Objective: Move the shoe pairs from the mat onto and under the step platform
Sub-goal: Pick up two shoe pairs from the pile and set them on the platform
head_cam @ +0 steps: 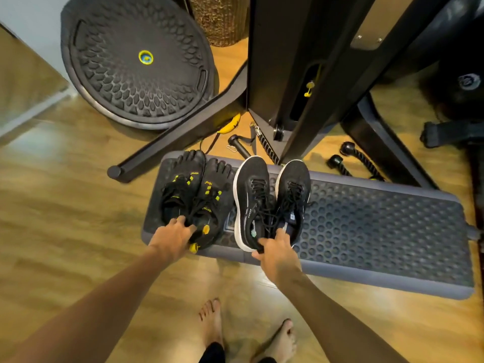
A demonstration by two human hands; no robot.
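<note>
Long grey rubber step platform with honeycomb-dimpled top [379, 231] lies on glossy wood-plank floor [65, 231]. Two pairs sit on its left end: black white-soled mesh running shoes [272, 195], soft knit uppers, loose laces; beside them, touching, black five-toed shoes with yellow lace tabs [193, 189], thin and flexible.

Right hand [280, 252]: fingers curled, pinching the running shoes at the heel collars. Left hand [172, 237]: fingers curled into the toe shoes' openings.

Judgement: placing step. Set heels flat, pairs parallel, before letting go; the textured top should resist sliding.
</note>
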